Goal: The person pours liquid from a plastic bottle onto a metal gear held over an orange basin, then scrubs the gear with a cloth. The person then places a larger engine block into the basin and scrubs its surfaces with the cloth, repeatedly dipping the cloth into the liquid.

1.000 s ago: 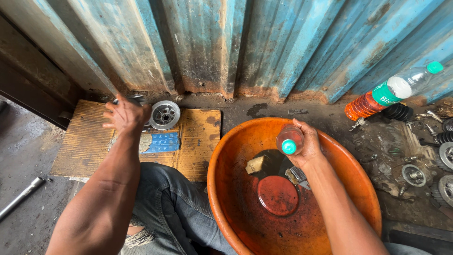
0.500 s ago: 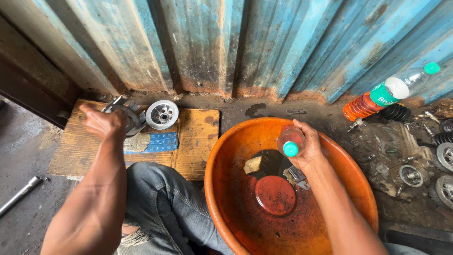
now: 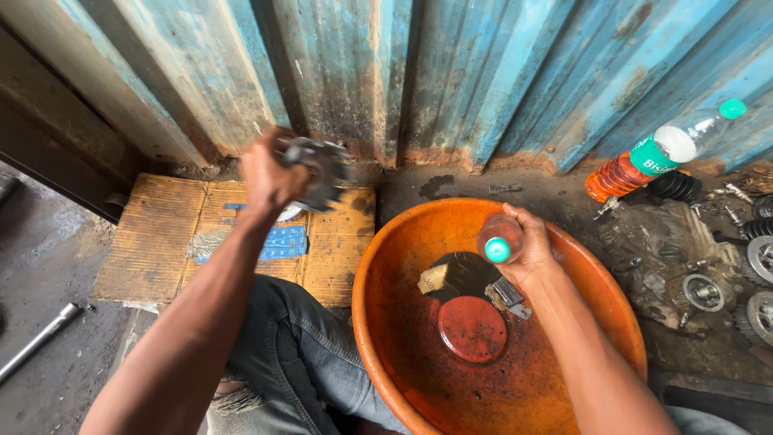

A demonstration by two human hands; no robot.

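Open cardboard [image 3: 161, 242] beside basin [image 3: 378, 322]

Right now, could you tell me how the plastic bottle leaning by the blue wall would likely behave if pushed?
The plastic bottle lies tilted and is round, so it would probably roll. Only its lower part holds orange liquid, so it is likely light and bottom-heavy. The oily ground suggests a slippery surface.

Cardboard [image 3: 169, 242] on floor; corrugated wall [image 3: 483, 72]; orange-filled bottle [image 3: 660, 153] lying right; springs [image 3: 675, 187]; metal parts [image 3: 704, 292]; rod [image 3: 36, 342].
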